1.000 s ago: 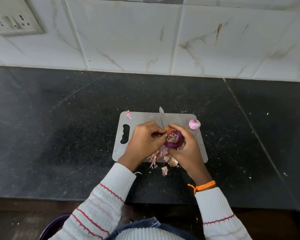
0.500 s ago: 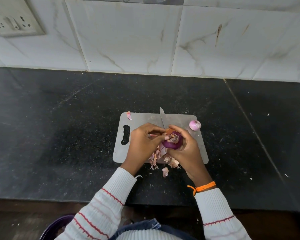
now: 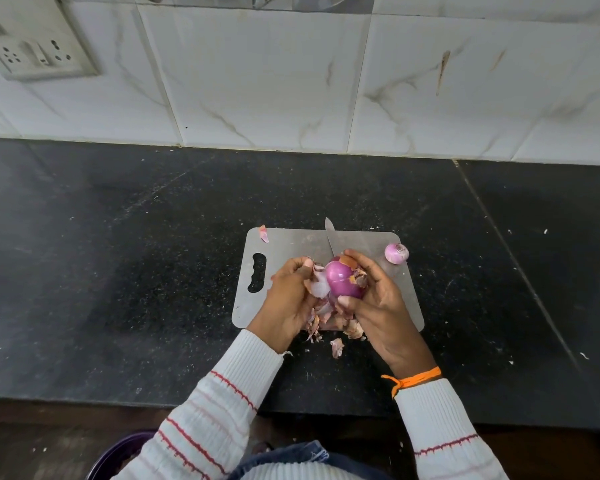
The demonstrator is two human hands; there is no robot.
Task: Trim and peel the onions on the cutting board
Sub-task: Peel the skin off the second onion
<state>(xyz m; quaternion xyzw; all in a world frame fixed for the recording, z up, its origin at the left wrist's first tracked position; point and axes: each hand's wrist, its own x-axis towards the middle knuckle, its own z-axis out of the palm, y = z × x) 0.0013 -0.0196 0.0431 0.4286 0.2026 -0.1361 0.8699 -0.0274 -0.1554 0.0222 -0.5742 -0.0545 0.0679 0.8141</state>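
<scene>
Onion between both hands.

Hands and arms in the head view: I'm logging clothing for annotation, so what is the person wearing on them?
Both hands, left and right, are bare. Both arms wear white ribbed sleeves with thin red stripes. An orange thread band is tied around the right wrist.

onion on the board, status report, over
Right hand holds onion; left hand pinches loose skin. Mostly peeled. Knife lies behind, peel pile beneath.
</scene>
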